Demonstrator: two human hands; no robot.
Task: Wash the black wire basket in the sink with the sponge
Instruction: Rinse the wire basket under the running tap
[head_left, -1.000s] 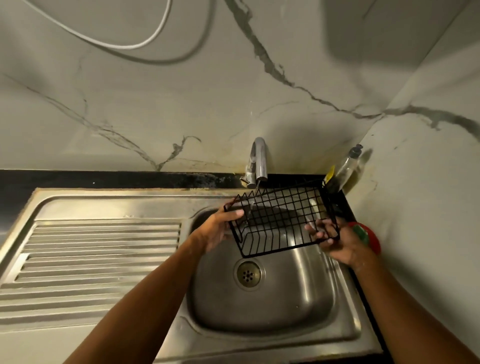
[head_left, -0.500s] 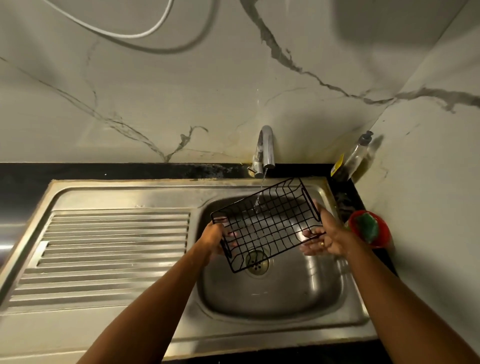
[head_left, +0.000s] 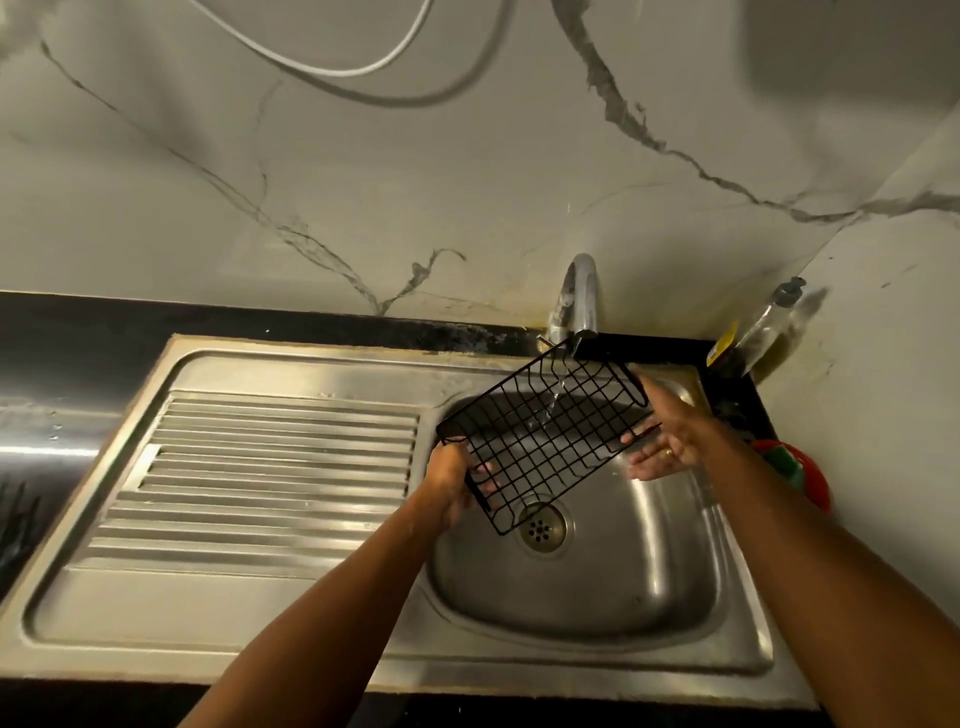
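The black wire basket hangs tilted over the steel sink bowl, its left end lower, above the drain. Water from the tap runs through its grid. My left hand grips the lower left end, with fingers curled through the wires. My right hand supports the upper right end with straight fingers underneath and the thumb along the end handle. The green sponge lies in a red dish on the counter right of the sink, partly hidden behind my right forearm.
A ribbed steel drainboard stretches left of the bowl. A soap bottle leans in the back right corner against the marble wall. The drain lies below the basket. A white cable loops on the wall above.
The basket has turned and tilted, its left end dropping toward the drain. My right hand's fingers have straightened under the right end. Water keeps running onto the grid.
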